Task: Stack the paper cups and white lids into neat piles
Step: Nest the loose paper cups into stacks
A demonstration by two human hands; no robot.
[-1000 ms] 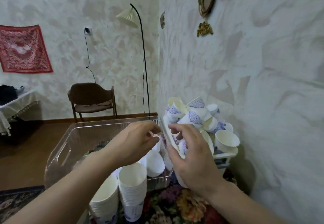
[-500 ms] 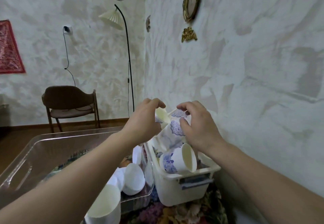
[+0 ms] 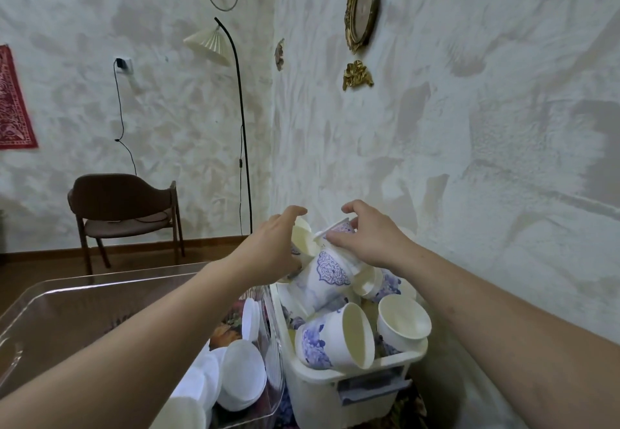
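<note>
- Two bins sit side by side, touching: a clear tub [image 3: 50,297] on the left holding loose white lids [image 3: 243,375], count unclear, and a white bin [image 3: 322,391] on the right heaped with blue-patterned paper cups [image 3: 335,338]; at least six show.
- Left hand [image 3: 268,247]: fingers curled round a cream-lined cup [image 3: 303,239] above the heap.
- Right hand [image 3: 369,237]: fingertips [image 3: 330,235] pinch the rim of a patterned cup [image 3: 330,271] at the top of the pile.
- One chair [image 3: 124,207] and one floor lamp [image 3: 209,46] stand by the far wall.
</note>
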